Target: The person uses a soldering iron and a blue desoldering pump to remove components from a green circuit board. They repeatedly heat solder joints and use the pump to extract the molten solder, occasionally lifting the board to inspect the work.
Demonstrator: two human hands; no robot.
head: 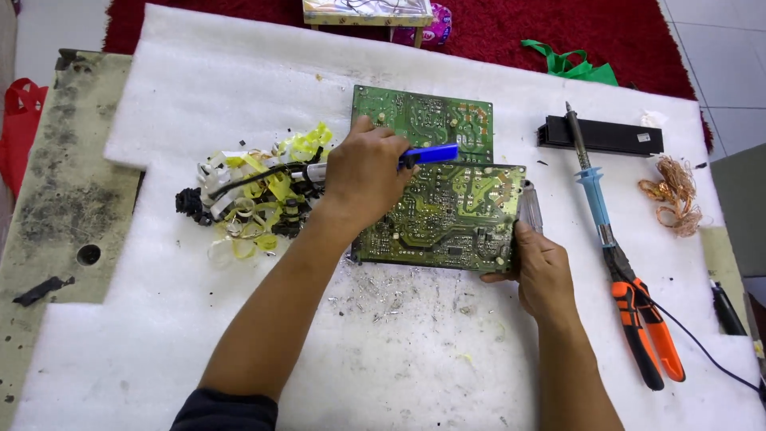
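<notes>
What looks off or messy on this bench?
Small debris is scattered on the white foam sheet below the circuit board that the right hand steadies. A tangle of yellow tape and black parts is heaped beside the left hand, which holds a blue-handled tool.

From my remote seat, the white foam sheet (239,88) covering the bench looks soft, matt and finely pebbled, speckled with dirt and shiny metal crumbs. The circuit board (443,215) under my hands is glossy green lacquer with dull silvery solder spots. My left hand (363,172) grips a tool with a smooth blue plastic handle (431,154). The soldering iron (590,179) has a matt metal shaft and blue plastic grip (slightly translucent, I think). The pliers (642,327) wear orange rubbery handles. The copper wire tangle (674,195) glints. The bare bench top (64,175) is rough and stained.
</notes>
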